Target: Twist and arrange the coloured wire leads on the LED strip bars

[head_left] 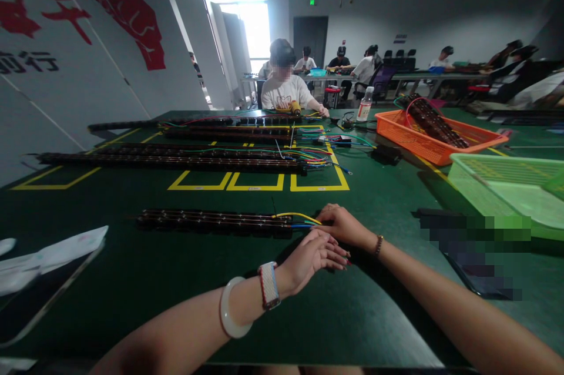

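A long black bundle of strips (215,221) with rows of small shiny dots lies flat on the green table in front of me. Yellow, green and blue wires (304,225) come out of its right end. My right hand (343,225) is curled over the ends of these wires, its fingertips partly hidden. Just in front of it, my left hand (314,258) is palm down with fingers stretched out, overlapping the right hand in view; whether the two touch I cannot tell. A white bangle (232,307) and a watch with a woven band (268,285) are on my left wrist.
More long black strips (176,157) with coloured wires lie across yellow-taped outlines beyond. An orange basket (440,140) holds another bundle; a green basket (484,178) stands nearer. A bottle (365,104) and a seated person (286,90) are opposite. A dark tablet-like slab (57,287) lies left.
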Demonstrator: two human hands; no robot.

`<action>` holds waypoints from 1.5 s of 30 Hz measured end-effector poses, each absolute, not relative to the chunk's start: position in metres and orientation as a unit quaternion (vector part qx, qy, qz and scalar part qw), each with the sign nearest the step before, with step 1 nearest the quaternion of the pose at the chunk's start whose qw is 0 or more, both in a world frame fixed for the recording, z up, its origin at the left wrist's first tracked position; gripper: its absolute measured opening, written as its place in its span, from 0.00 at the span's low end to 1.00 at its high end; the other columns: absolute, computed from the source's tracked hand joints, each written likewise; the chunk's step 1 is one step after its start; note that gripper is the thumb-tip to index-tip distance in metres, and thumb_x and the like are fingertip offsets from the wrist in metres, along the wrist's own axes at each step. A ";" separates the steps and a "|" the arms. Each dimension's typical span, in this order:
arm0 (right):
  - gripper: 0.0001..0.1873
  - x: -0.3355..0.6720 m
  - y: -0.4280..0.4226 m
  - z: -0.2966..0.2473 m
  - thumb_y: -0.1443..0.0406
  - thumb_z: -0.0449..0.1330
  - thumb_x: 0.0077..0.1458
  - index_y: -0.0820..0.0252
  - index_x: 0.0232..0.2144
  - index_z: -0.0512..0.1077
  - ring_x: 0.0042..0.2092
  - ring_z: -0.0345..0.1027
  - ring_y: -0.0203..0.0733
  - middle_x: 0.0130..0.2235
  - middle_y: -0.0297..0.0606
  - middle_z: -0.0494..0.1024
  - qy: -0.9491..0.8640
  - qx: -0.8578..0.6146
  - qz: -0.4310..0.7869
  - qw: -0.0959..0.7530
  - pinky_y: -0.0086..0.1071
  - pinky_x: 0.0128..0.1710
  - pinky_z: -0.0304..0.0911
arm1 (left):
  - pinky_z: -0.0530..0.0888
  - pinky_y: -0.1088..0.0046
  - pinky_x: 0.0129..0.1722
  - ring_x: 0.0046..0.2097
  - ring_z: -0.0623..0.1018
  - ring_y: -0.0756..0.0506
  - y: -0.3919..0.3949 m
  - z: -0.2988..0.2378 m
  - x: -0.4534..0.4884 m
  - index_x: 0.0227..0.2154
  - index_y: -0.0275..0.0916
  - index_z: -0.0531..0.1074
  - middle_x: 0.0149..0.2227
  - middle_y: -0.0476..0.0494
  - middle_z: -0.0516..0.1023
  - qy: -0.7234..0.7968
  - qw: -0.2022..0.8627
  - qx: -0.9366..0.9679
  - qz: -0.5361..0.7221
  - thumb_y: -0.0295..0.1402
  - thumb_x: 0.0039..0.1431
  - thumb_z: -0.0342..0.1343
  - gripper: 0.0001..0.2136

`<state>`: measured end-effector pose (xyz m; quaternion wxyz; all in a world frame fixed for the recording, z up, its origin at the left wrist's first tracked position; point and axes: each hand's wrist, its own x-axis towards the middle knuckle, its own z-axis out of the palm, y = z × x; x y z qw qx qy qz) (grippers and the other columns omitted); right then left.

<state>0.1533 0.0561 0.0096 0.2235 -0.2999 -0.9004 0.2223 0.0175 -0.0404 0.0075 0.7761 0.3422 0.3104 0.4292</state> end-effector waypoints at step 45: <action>0.15 0.167 0.046 0.033 0.58 0.52 0.59 0.63 0.30 0.71 0.31 0.62 0.36 0.30 0.37 0.71 -0.863 -0.369 0.284 0.198 0.30 0.32 0.58 | 0.67 0.60 0.53 0.48 0.75 0.44 -0.033 0.022 0.014 0.35 0.35 0.66 0.43 0.35 0.76 0.387 0.730 0.150 0.544 0.34 0.62 0.47 0.08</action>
